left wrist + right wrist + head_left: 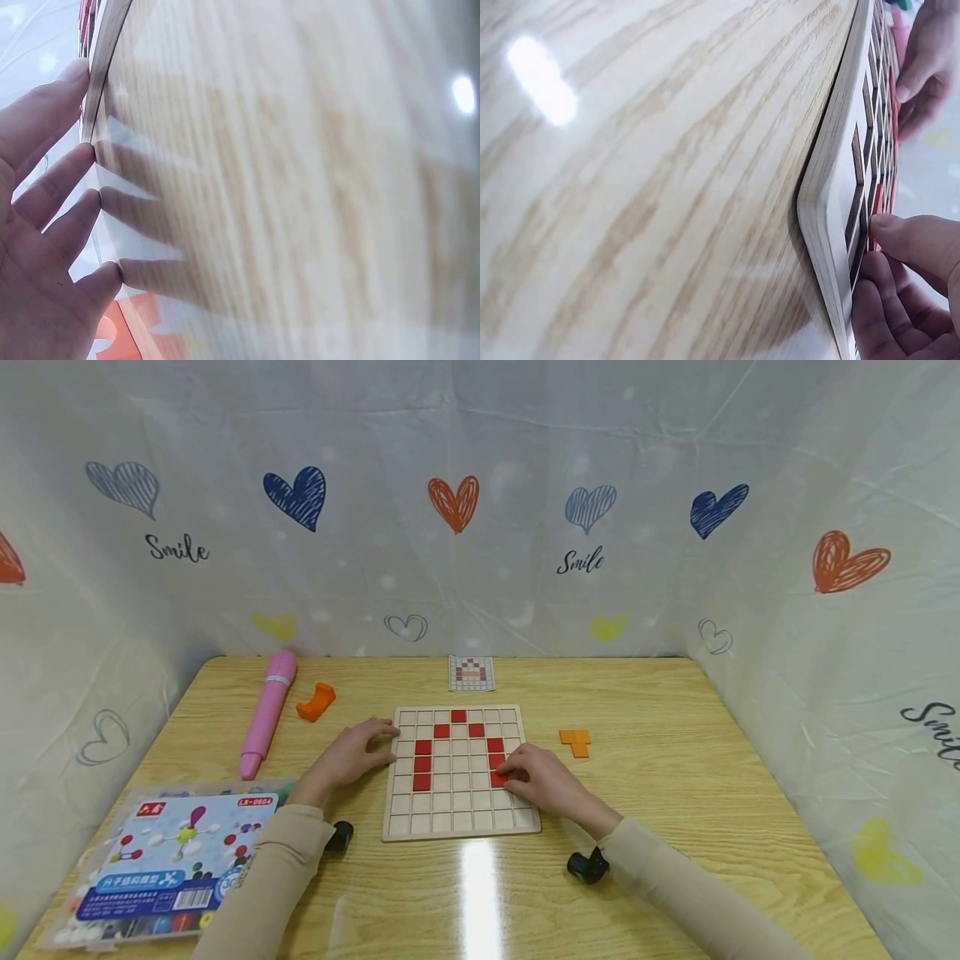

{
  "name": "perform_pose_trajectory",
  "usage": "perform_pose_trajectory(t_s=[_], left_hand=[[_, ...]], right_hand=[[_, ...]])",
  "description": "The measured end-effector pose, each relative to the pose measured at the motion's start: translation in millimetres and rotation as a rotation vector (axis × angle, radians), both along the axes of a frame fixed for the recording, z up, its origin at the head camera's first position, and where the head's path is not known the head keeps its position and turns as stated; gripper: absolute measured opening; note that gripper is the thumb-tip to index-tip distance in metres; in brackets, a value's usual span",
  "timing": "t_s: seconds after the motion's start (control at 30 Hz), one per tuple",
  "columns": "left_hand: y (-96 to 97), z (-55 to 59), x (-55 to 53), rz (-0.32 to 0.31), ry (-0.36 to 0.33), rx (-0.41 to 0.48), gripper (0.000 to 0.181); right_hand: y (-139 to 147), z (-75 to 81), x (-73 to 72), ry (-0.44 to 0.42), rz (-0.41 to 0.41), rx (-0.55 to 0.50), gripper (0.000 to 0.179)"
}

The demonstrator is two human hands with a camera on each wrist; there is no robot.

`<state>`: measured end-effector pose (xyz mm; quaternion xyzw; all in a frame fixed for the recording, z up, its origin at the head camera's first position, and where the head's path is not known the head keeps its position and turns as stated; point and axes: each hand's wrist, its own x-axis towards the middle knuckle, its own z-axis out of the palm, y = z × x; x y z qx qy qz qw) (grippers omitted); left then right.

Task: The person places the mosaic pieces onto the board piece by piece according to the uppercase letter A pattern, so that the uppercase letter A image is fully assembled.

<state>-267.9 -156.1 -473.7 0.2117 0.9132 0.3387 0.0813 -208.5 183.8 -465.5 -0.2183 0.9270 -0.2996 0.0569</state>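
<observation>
A wooden grid board (450,821) lies mid-table, with several red square tiles (458,716) in its cells in an arch shape. My left hand (355,754) rests at the board's left edge. In the left wrist view its thumb touches the board's side and the other fingers (64,225) extend loosely to the table. My right hand (542,779) is over the right side of the board, thumb and fingertips pinching a red tile (499,781) at the lower end of the right column. In the right wrist view the thumb (911,238) sits on that tile's edge.
A pattern card (471,673) lies behind the board. Orange square tiles (575,740) sit to its right. On the left are an orange curved piece (316,702), a pink stick-like object (267,714) and a boxed molecular model set (180,852).
</observation>
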Motion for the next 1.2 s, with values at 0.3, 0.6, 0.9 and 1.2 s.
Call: perform_pose_trajectory(t_s=[0.3,0.6,0.9,1.2], left_hand=[[1.7,0.9,-2.2,-0.005,0.010,-0.004,0.042],[3.2,1.9,-2.7,0.005,0.008,0.004,0.042],[0.8,0.2,1.1,0.017,-0.011,0.010,0.041],[0.4,-1.3,-0.8,0.006,0.008,0.015,0.041]], right_hand=[[3,0.7,-0.1,-0.005,-0.033,-0.039,0.019],[28,-1.5,6.3,-0.015,-0.212,-0.193,0.026],[83,-9.9,6.2,0.007,-0.392,-0.178,0.035],[120,-12.6,-2.5,-0.070,-0.387,-0.083,0.041]])
